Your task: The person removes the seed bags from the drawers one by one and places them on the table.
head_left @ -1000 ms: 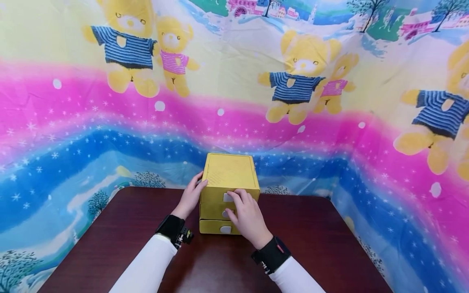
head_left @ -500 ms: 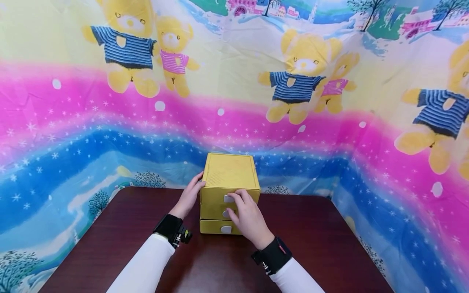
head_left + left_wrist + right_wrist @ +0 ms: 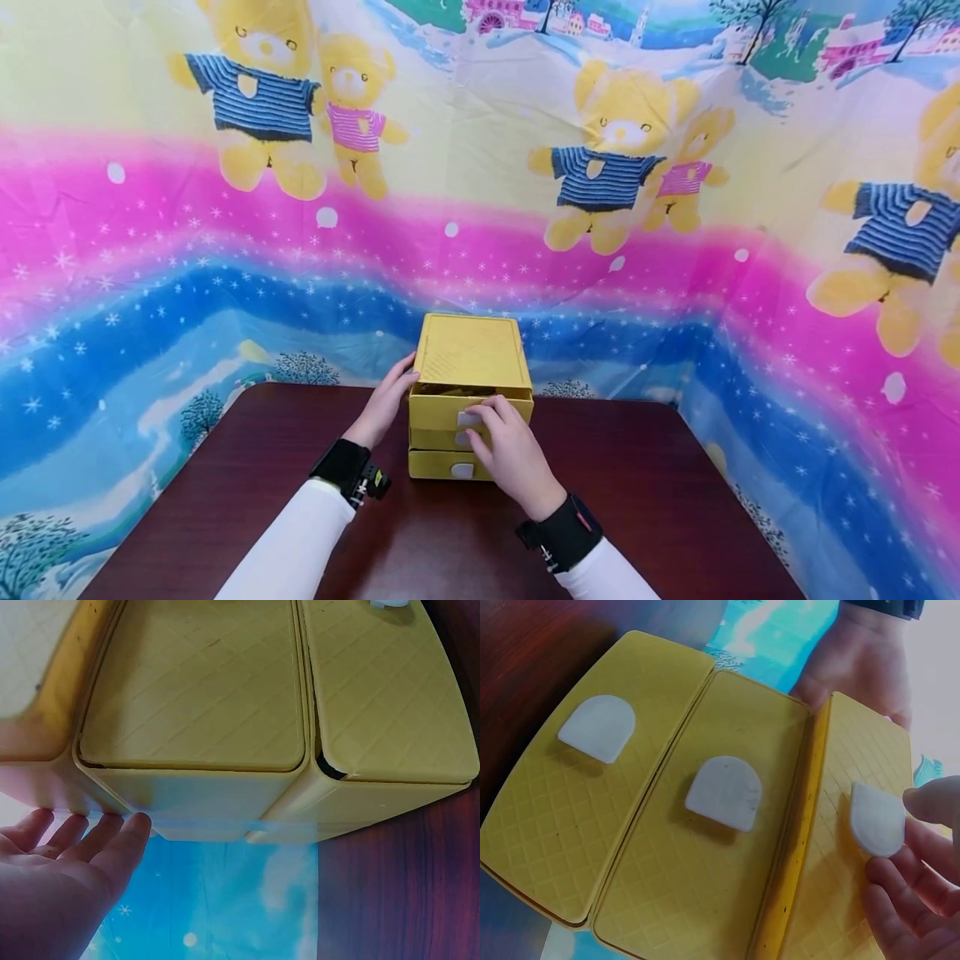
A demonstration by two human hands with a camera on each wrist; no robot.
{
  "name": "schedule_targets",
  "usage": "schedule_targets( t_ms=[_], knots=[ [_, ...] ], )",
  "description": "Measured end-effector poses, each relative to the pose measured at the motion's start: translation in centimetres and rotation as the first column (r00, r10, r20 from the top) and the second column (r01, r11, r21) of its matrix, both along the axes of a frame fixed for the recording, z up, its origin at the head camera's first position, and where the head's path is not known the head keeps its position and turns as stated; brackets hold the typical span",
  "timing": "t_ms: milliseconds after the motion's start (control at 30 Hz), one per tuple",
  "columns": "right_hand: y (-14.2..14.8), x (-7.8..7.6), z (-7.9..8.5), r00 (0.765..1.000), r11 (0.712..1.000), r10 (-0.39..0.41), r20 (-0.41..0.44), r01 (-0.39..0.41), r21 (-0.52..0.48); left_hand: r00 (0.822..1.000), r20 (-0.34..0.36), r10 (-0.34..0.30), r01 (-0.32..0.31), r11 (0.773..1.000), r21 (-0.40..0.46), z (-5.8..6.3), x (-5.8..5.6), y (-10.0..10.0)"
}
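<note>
Can see a bear-printed cloth (image 3: 480, 275) behind a dark wooden table (image 3: 637, 483), and on that table, toward the far side, a yellow three-drawer cabinet (image 3: 472, 350), with the top drawer (image 3: 435, 412) ajar (too hidden inside to make out). Can place the left hand (image 3: 384, 407) against the cabinet's left side, laid loosely with nearly straight fingers touching it, and the right hand (image 3: 517, 454) at the front, closed in a pinch of thumb and bent fingers on the top drawer's white handle (image 3: 877, 819). Can spot, lower on the front, the middle handle (image 3: 725, 793) and the bottom handle (image 3: 598, 729), both white.
</note>
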State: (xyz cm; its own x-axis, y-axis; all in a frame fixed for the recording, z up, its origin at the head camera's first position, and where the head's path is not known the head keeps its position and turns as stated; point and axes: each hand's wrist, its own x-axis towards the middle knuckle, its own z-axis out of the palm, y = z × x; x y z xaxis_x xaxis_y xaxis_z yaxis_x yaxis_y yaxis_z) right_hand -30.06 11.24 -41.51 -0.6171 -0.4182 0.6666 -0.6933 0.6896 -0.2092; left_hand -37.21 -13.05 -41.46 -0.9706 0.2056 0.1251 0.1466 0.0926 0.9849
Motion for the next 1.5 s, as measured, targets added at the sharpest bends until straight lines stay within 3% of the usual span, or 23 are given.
schedule_targets(
  t_ms=[1167,1500],
  knots=[
    [0.5,4.7,1.0,0.997,0.999,0.026,-0.068,-0.024,0.034,0.999,-0.030,-0.031,0.030,0.999,-0.040,-0.1,-0.1,-0.3],
    [0.6,5.9,1.0,0.998,0.999,0.032,-0.047,-0.031,0.021,0.999,-0.032,-0.036,0.034,0.998,-0.052,0.1,0.1,-0.4]
  ],
)
